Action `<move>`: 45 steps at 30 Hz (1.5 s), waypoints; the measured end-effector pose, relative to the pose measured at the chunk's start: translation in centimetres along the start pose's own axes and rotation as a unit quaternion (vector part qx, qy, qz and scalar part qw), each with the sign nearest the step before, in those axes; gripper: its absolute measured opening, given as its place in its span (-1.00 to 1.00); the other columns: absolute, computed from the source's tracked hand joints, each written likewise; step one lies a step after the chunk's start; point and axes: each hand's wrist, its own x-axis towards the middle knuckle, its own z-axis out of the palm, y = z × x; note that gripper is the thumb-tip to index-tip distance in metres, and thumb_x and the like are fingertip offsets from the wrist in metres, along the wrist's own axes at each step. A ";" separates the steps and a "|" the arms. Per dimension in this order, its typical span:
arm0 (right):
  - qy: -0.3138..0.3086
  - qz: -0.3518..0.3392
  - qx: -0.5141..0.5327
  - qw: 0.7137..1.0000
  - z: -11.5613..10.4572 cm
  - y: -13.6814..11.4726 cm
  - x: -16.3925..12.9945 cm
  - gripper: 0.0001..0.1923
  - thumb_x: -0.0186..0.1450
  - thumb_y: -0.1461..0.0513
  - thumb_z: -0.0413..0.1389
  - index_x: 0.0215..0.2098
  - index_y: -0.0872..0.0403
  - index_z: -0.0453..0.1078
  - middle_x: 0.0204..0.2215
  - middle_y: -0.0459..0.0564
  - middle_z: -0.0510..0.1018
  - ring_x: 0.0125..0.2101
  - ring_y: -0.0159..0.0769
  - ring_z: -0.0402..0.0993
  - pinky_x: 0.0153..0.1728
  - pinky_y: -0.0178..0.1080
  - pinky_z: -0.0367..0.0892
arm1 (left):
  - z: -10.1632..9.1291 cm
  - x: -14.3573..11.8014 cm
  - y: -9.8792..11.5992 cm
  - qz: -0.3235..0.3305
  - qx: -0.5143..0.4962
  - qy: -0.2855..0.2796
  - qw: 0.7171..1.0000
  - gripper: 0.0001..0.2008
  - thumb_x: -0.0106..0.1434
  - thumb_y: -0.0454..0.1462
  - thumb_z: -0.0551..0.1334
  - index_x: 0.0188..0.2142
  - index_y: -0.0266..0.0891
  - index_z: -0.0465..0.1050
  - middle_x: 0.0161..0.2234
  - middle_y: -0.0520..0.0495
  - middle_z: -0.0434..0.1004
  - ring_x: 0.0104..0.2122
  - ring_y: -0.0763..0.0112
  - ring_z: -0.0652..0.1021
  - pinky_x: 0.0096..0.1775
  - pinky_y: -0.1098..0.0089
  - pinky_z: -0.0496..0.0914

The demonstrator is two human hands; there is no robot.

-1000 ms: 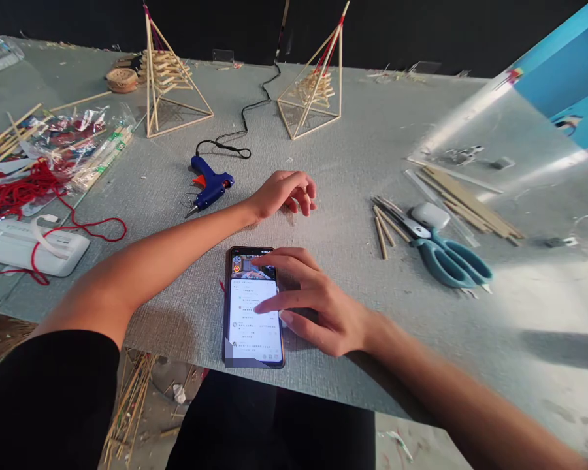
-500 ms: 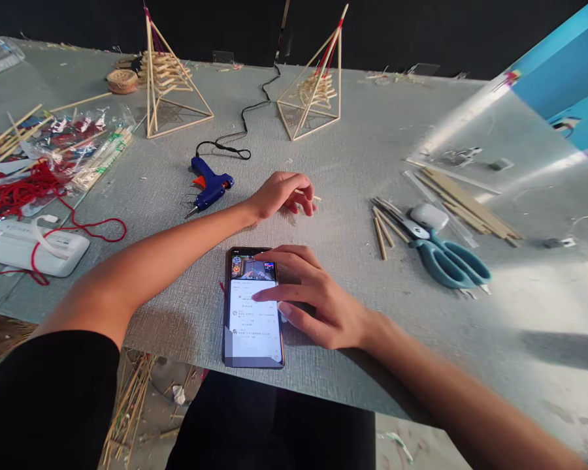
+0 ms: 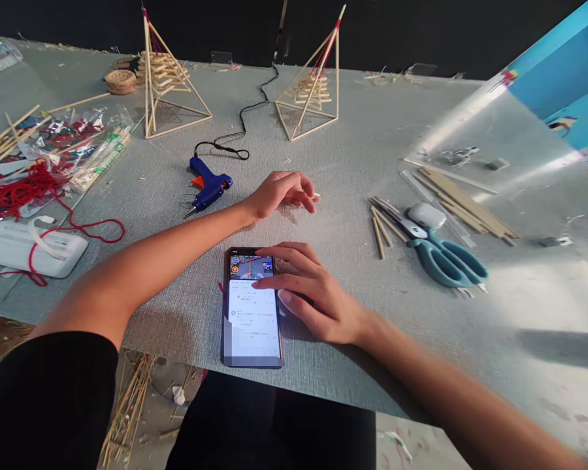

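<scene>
A smartphone (image 3: 252, 333) lies flat near the table's front edge, its lit screen showing a picture above lines of text. Over the upper right of that screen is my right hand (image 3: 316, 294), fingers spread and the index fingertip at the text; it grips nothing. My left hand (image 3: 284, 196) rests on the table beyond the phone with its fingers curled. The pale end of a short wooden stick (image 3: 316, 196) sticks out from between those fingers; the rest is hidden. Left of this hand lies a blue hot glue gun (image 3: 209, 185) with an orange trigger.
Two stick pyramid frames (image 3: 176, 108) (image 3: 313, 127) stand at the back. Teal-handled scissors (image 3: 445, 258), a white earbud case (image 3: 427, 215), short sticks (image 3: 378, 236) and flat wood strips (image 3: 465, 202) lie right. Red yarn (image 3: 29, 186) and a white power strip (image 3: 59, 251) lie left.
The text on the phone screen has scrolled, and my right index fingertip has moved slightly up. My left fingers have shifted a little, turning the short stick.
</scene>
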 end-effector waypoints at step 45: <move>0.004 0.013 0.002 1.000 0.0 0.3 -0.2 -0.64 0.51 0.23 -0.03 0.17 -0.04 0.48 0.32 0.09 0.37 0.29 0.02 0.24 0.30 0.23 0.23 | -0.3 0.4 -0.4 0.015 0.015 0.001 1.000 -0.70 0.39 -0.08 -0.02 -0.25 -0.18 0.36 -0.25 -0.12 0.74 0.05 0.29 0.64 0.09 0.25 0.39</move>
